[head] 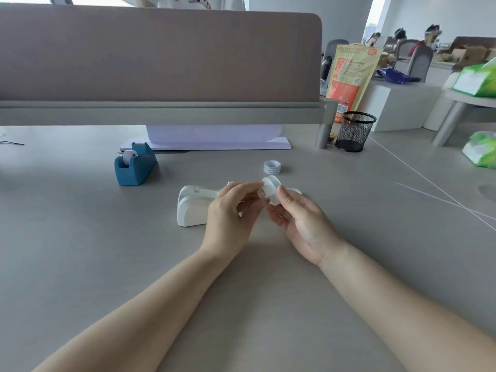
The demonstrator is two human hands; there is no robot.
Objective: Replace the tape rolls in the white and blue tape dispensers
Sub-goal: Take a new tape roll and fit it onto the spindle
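Left hand (230, 213): centre of the frame, just left of middle, raised above the desk; thumb and curled fingers pinch the left rim of the white spool.
Right hand (303, 218): just right of centre, palm turned towards the left hand; the thumb presses the near face of the spool and the fingers curl beneath it, so it grips the spool too.
White spool (272, 193): held between both hands, off the desk, tilted with one round face towards the upper left.
White dispenser (192, 210): on the desk at centre left, just beside the left hand, which covers its right end.
Blue dispenser (135, 165): on the desk, up and left of the white one and well apart from it; a pale roll shows in its slot.
Tape roll (271, 167): stands alone on the desk just above the hands, touching neither.
Desk (80, 237): grey, fills the lower frame.
Divider panel (161, 57): brown-grey, across the upper left.
Mesh cup (354, 131): black, right of centre in the upper part, beside the divider's post.
Pouch (349, 76): yellow and orange, upright behind the cup.
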